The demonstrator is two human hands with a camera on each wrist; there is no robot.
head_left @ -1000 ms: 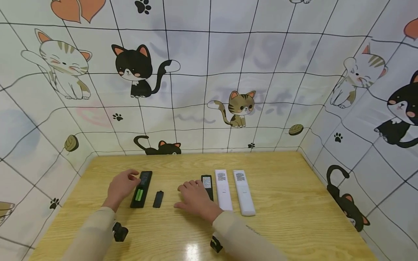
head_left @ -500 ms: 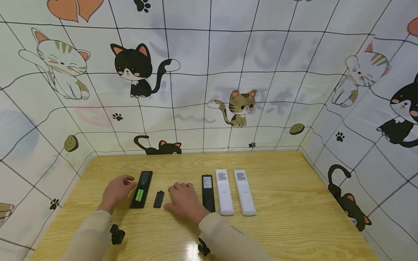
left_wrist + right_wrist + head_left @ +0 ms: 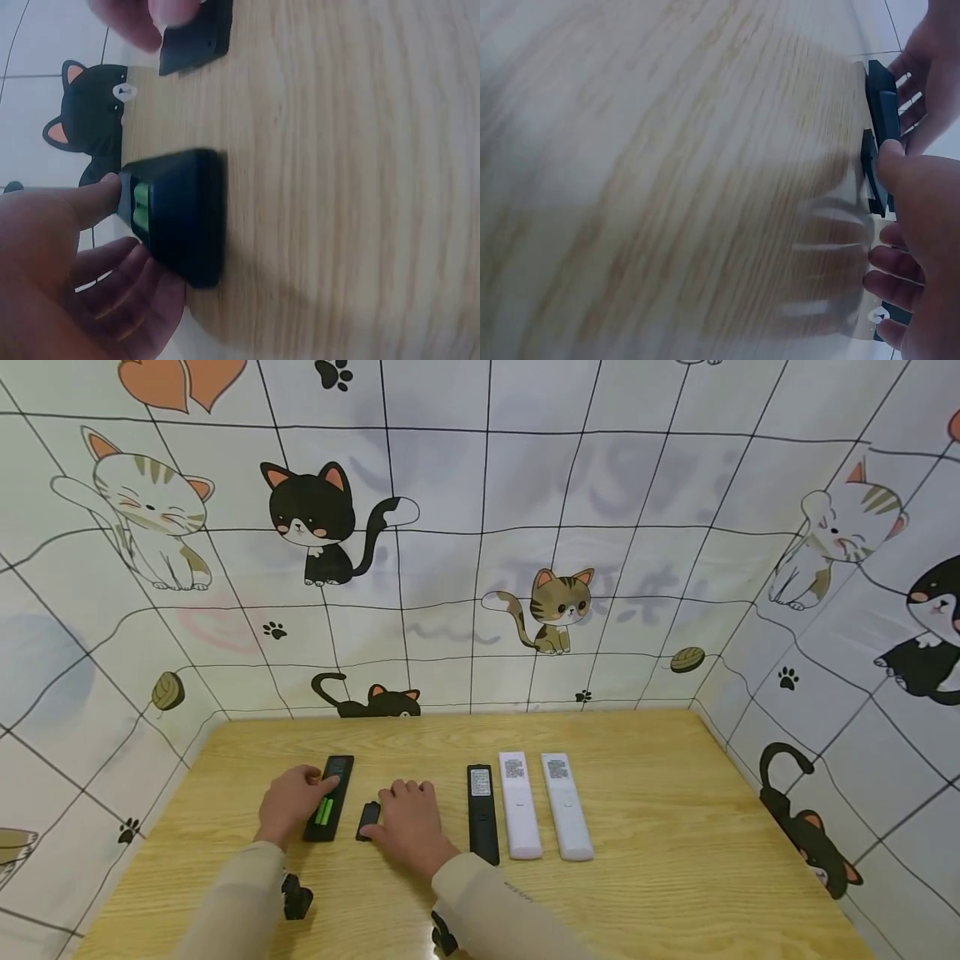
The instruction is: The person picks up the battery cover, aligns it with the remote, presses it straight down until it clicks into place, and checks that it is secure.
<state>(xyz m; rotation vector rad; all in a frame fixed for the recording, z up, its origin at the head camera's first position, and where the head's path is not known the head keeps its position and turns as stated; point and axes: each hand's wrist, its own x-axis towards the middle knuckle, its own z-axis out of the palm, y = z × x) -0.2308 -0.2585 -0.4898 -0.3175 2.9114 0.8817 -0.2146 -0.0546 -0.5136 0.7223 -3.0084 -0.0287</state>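
Observation:
A black remote control (image 3: 335,800) lies back up on the table, two green batteries (image 3: 324,812) in its uncovered compartment. My left hand (image 3: 291,802) holds it at the left side; in the left wrist view the thumb (image 3: 99,201) is on its back and the fingers curl along its side. Just to the right lies the small black battery cover (image 3: 368,815). My right hand (image 3: 411,827) is over the table beside this cover, thumb (image 3: 891,161) right at its near end and fingers spread at its right side, not closed round it.
Right of my right hand, a second black remote (image 3: 483,814) and two white remotes (image 3: 521,814) (image 3: 567,814) lie side by side, labels up. The wooden table (image 3: 675,860) meets cat-patterned sheeting (image 3: 435,568) at the back and sides.
My right hand has moved left from the second black remote to the battery cover. My left hand drew back from the remote with the batteries, then came back and took hold of it.

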